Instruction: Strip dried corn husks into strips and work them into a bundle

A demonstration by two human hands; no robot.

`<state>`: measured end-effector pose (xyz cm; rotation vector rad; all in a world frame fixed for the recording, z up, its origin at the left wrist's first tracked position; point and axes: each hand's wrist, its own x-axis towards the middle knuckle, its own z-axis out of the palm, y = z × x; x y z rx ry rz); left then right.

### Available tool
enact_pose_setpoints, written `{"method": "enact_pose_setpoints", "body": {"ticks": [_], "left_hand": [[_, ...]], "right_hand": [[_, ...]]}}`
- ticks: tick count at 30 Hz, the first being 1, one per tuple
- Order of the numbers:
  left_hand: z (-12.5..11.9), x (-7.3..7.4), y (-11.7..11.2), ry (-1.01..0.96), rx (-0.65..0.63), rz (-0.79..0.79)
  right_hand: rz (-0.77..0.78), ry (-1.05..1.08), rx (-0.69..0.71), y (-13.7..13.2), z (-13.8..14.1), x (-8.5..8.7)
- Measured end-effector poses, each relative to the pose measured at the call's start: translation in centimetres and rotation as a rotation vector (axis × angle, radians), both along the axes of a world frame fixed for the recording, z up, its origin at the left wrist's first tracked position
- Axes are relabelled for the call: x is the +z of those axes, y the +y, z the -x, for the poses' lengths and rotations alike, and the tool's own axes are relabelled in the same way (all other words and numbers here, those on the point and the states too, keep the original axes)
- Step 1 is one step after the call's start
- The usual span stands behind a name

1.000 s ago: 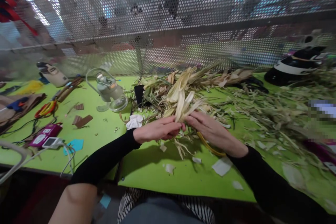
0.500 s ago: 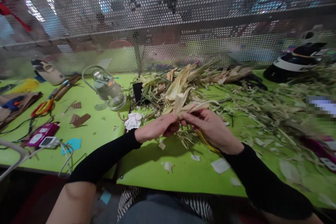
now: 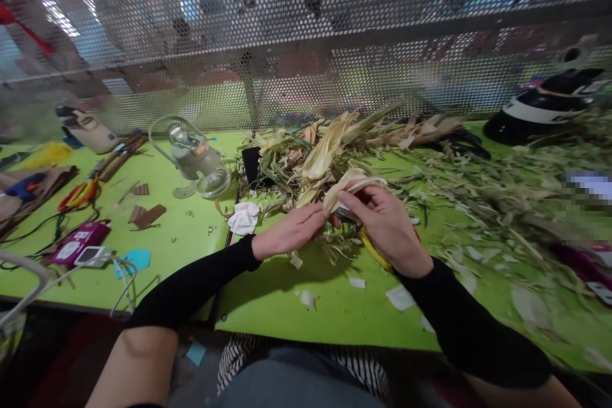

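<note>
the left hand (image 3: 299, 229) is pinching the left end of a pale husk (image 3: 340, 187), and the right hand (image 3: 389, 226) is gripping it farther right between thumb and fingers. the husk is curving between the two hands, over the green table (image 3: 287, 312) and in front of the leaf heap (image 3: 282, 172). a yellow loop (image 3: 374, 250) is lying under the right hand, partly hidden. a tissue (image 3: 243, 218) is lying near the left hand, a jug (image 3: 194, 160) is standing farther left, and a black block (image 3: 250, 164) is resting at the heap's left edge.
</note>
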<state>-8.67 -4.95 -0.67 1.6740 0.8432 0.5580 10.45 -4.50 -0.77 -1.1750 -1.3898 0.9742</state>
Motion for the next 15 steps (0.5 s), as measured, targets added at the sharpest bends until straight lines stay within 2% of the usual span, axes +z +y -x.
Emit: {"method": "enact_pose_setpoints", "body": {"ticks": [4, 8, 9, 11, 13, 15], "left_hand": [[-0.1, -0.3, 0.0, -0.028, -0.057, -0.024], [-0.6, -0.4, -0.4, -0.160, -0.027, 0.127], [-0.8, -0.4, -0.4, -0.197, -0.006, 0.176], [-1.0, -0.5, -0.5, -0.244, 0.023, 0.229], [-1.0, -0.6, -0.5, -0.256, 0.016, 0.217], [-0.9, -0.7, -0.5, -0.239, -0.041, 0.194]], "right_hand": [[0.032, 0.116, -0.023, 0.8, -0.4, 0.2], [0.017, 0.154, -0.103, 1.1, -0.8, 0.2], [0.027, 0.141, -0.082, 1.0, -0.8, 0.1], [0.068, 0.023, 0.052, 0.5, -0.8, -0.1], [0.105, -0.145, 0.199, -0.1, -0.7, -0.2], [0.104, -0.264, 0.261, -0.5, -0.8, 0.1]]}}
